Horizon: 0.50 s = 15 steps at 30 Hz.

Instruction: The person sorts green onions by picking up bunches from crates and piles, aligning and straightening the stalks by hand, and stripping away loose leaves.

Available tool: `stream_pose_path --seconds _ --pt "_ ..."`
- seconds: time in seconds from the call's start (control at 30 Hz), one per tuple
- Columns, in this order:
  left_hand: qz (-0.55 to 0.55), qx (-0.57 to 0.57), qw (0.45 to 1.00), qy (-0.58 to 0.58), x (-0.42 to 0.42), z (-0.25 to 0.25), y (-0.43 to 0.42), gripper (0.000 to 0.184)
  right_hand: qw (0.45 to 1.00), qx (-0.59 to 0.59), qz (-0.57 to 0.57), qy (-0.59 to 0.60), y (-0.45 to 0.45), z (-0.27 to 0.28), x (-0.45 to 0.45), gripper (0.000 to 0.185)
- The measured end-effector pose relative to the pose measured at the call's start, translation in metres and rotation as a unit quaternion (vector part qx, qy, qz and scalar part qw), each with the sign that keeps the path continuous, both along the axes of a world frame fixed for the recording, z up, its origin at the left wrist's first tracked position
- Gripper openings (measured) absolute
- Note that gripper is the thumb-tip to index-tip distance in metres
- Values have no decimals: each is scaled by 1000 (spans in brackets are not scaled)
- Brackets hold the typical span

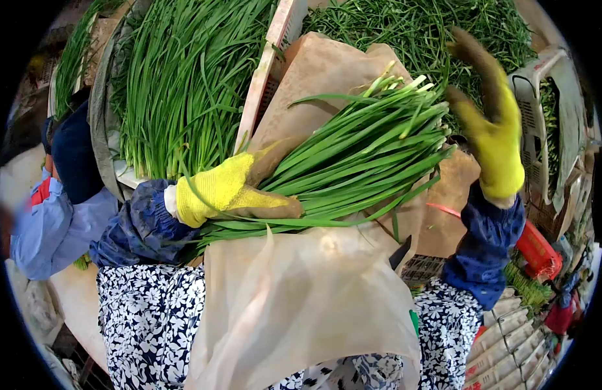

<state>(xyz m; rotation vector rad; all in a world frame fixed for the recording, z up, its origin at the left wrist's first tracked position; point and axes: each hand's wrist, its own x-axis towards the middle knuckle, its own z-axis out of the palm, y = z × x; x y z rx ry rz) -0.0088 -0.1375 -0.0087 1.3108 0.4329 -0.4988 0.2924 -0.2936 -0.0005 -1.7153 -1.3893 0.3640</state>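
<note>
A thick bunch of garlic chives point(372, 143) lies slantwise across my lap, pale cut ends at the upper right and leaf tips toward my left forearm. My left hand point(229, 188), in a yellow glove with brownish fingers, grips the leafy part, thumb along the near side and fingers on the far side. Some of its fingers are hidden by the leaves. Raised to the right of the pale ends is my right hand point(493, 123) in a matching glove. It is open and holds nothing, its fingers apart and slightly blurred.
A large pile of chives point(190, 71) stands at the upper left beside a pale crate edge point(265, 71). Loose greens point(437, 32) spread at the back. At the right are a grey crate point(535, 123) and a red object point(538, 250). Another person's blue sleeve point(60, 224) shows at left.
</note>
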Motion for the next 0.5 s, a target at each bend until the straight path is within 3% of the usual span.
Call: stream_pose_path --seconds 0.03,0.1,0.17,0.2,0.23,0.27,0.3,0.4,0.43,0.47,0.5 --pt "1 7 1000 2 0 0 0 91 988 -1 -106 117 -10 3 -6 51" --pt "-11 56 998 -13 0 4 1 94 990 0 -117 83 -33 10 -4 49" --pt "33 -45 998 -16 1 7 2 110 983 69 -167 9 -51 1 -28 45" --pt "73 -112 991 -1 4 10 0 114 977 11 -213 -29 -77 1 -31 41" --pt "111 -178 978 15 5 13 -3 119 973 -5 -229 33 -96 5 -41 45" --pt "103 -135 985 -26 -5 3 -3 97 968 -113 -196 106 -133 9 -44 45" --pt "92 -124 988 1 -5 8 -2 99 934 -123 -89 322 -145 14 -57 38" --pt "19 -51 999 -4 -6 8 11 109 948 -220 51 223 -129 19 -88 27" --pt "-9 -45 999 -1 0 16 10 108 930 -297 75 205 -108 26 -96 27" --pt "-36 -39 999 2 5 25 9 108 942 -269 48 194 -99 10 -114 32" --pt "-64 -32 997 4 11 35 8 107 942 -313 64 104 -86 10 -119 36"
